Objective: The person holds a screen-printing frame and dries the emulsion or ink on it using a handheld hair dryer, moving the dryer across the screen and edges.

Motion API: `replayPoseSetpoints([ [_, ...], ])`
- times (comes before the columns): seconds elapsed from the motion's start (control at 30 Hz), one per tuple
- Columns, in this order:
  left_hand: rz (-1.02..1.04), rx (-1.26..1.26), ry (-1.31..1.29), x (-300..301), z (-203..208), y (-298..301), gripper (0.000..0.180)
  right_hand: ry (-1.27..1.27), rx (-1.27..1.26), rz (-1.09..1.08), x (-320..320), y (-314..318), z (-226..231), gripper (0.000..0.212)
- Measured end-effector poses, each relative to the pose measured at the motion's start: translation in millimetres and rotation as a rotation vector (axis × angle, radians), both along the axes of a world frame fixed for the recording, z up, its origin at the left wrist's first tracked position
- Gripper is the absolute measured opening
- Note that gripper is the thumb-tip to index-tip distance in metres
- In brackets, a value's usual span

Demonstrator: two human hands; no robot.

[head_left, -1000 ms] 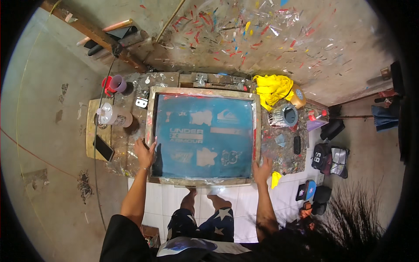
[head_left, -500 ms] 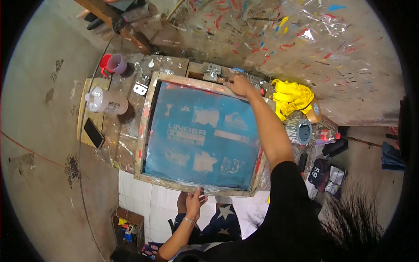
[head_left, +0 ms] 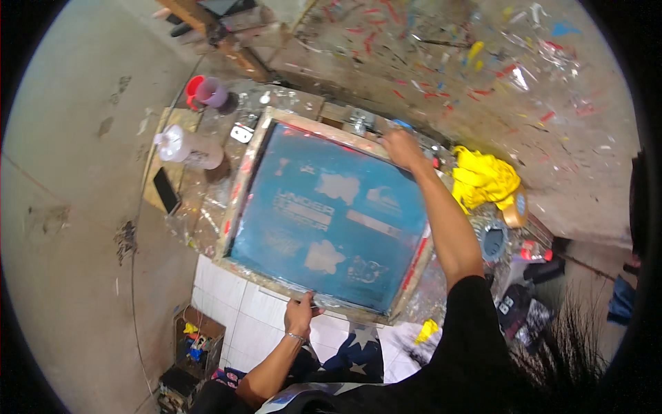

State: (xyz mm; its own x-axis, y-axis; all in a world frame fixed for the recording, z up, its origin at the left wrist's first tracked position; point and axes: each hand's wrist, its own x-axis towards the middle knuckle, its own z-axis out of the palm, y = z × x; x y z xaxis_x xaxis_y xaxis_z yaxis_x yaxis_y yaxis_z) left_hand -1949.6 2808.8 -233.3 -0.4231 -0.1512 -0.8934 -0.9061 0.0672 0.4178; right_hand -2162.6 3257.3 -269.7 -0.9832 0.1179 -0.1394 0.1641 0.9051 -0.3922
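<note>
A wooden screen printing frame (head_left: 246,185) lies across the worktable, its blue mesh (head_left: 358,262) marked with several pale stencil shapes. My left hand (head_left: 299,316) grips the near rail, thumb on top and fingers tucked partly out of sight beneath it. At the far rail, toward its right end, my right hand (head_left: 402,148) is closed over the wood; its fingertips are partly hidden. A metal hinge clamp (head_left: 358,122) sits just left of that hand, behind the frame.
Left of the frame are a translucent bottle (head_left: 189,148), a phone (head_left: 166,191) and a purple cup (head_left: 211,92). A yellow cloth (head_left: 483,178), a tape roll (head_left: 516,209) and a tub of grey paint (head_left: 494,241) stand at the right. A paint-flecked wall (head_left: 441,83) rises behind.
The whole view has shifted and turned slightly. My left hand, which had its fingers loosely spread at the near rail, now closes on it. My right hand stays at the far rail.
</note>
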Motion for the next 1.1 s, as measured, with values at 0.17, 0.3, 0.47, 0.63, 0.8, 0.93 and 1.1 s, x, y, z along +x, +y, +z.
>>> replayPoseSetpoints([
  [0.17, -0.005, 0.017, -0.022, -0.7, 1.9, -0.8, 0.031, -0.022, -0.077, -0.062, 6.1, -17.7, 25.3, 0.032],
  [0.3, -0.166, -0.009, 0.091, -4.4, -1.9, -1.4, 0.036, 0.202, -0.087, -0.188, 41.7, -15.5, 39.0, 0.032],
  [0.47, -0.274, 0.085, -0.048, -6.5, 1.9, -32.0, 0.050, 0.384, -0.357, -0.451, 194.7, -77.8, 81.9, 0.026],
  [0.63, -0.293, -0.184, 0.197, -75.0, -14.2, -131.9, 0.047, 0.135, -0.428, -1.187, 394.7, -195.3, 49.7, 0.024],
  [0.8, -0.861, -0.891, 1.120, -233.4, -14.2, -160.9, 0.062, 0.272, -0.580, -1.324, 418.7, -269.4, 15.8, 0.048],
  [0.93, -1.028, -0.529, 0.973, -321.7, -28.3, -164.1, 0.069, 0.321, -0.422, -1.243, 385.0, -268.1, 7.7, 0.058],
  [1.1, -1.454, -0.856, 0.769, -309.0, -46.3, -120.4, 0.055, 0.393, -0.348, -1.258, 382.8, -275.8, -21.8, 0.061],
])
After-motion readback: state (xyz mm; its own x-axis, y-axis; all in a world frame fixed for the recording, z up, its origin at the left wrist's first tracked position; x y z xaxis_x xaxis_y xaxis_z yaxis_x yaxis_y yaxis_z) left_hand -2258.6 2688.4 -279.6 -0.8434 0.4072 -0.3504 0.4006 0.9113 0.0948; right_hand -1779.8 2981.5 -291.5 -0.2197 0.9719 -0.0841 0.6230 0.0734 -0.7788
